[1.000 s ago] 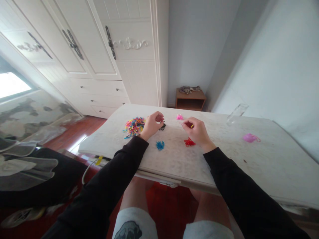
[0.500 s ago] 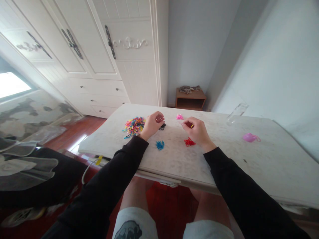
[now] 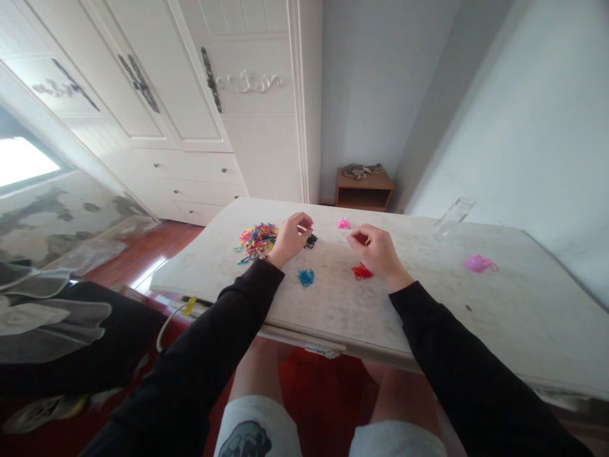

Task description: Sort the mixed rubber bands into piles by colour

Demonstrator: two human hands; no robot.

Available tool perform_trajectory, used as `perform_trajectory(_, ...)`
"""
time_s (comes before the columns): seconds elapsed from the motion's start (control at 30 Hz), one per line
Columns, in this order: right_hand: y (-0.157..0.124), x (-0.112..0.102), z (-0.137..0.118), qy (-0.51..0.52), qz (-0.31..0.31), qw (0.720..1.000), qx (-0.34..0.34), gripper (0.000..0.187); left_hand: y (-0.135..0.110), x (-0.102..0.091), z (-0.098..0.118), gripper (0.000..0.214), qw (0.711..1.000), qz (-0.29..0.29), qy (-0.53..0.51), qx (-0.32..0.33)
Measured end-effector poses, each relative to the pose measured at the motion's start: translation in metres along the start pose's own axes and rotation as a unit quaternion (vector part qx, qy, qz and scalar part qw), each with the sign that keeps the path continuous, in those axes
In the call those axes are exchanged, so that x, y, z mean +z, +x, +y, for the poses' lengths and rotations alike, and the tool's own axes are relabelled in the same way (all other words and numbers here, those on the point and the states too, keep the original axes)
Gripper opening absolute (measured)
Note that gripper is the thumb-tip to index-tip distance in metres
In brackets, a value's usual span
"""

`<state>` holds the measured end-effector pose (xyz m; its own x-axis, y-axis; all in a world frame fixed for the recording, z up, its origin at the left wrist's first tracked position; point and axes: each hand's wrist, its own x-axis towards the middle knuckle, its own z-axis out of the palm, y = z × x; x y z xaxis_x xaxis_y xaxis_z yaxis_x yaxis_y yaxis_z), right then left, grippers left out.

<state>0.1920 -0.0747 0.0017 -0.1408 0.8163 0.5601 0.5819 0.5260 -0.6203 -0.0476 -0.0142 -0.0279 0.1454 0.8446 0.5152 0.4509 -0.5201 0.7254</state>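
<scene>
Slight change in finger pose of the left hand [image 3: 288, 240], near black bands [image 3: 311, 241]

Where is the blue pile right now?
In the head view, the blue pile lies left of the red pile, on the near side of the black pile.

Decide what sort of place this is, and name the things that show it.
Probably a room in a home, perhaps a bedroom: a white wardrobe with drawers lines one side, a small brown stand sits near the corner, and the floor is glossy red.
</scene>
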Motion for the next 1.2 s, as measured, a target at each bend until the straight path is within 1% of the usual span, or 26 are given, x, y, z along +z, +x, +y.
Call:
perform_trajectory(0.13, 0.001, -0.001, 0.001, -0.005, 0.003, 1.000, 0.006, 0.016, 0.000, -0.001, -0.001, 0.014, 1.000, 0.012, 0.000, 0.001)
perform_trajectory(0.3, 0.005, -0.006, 0.008, -0.013, 0.038, 0.999, 0.033, 0.017, 0.001, 0.000, 0.000, 0.012, 1.000, 0.027, 0.009, 0.006)
perform_trajectory(0.43, 0.008, -0.010, 0.016, -0.021, 0.065, 0.996, 0.065, 0.016, 0.000, 0.001, 0.001, 0.013, 0.999, 0.026, 0.015, 0.014)
perform_trajectory(0.67, 0.011, -0.012, 0.033, -0.027, 0.081, 0.990, 0.116, 0.018, 0.000, 0.003, 0.000, 0.013, 1.000, 0.019, 0.009, 0.022)
perform_trajectory(0.8, 0.017, -0.012, 0.047, -0.033, 0.082, 0.987, 0.135, 0.018, 0.000, 0.004, -0.002, 0.015, 0.999, 0.023, 0.011, 0.029)
perform_trajectory(0.97, 0.026, -0.012, 0.067, -0.055, 0.084, 0.985, 0.140, 0.016, 0.002, 0.007, -0.008, 0.015, 0.999, 0.016, -0.011, 0.036)
perform_trajectory(1.07, 0.033, -0.009, 0.077, -0.076, 0.062, 0.984, 0.149, 0.016, 0.002, 0.008, -0.009, 0.014, 0.999, 0.012, -0.010, 0.035)
perform_trajectory(1.2, 0.046, 0.001, 0.083, -0.153, 0.023, 0.975, 0.159, 0.017, 0.002, 0.007, -0.007, 0.013, 1.000, 0.009, -0.010, 0.028)
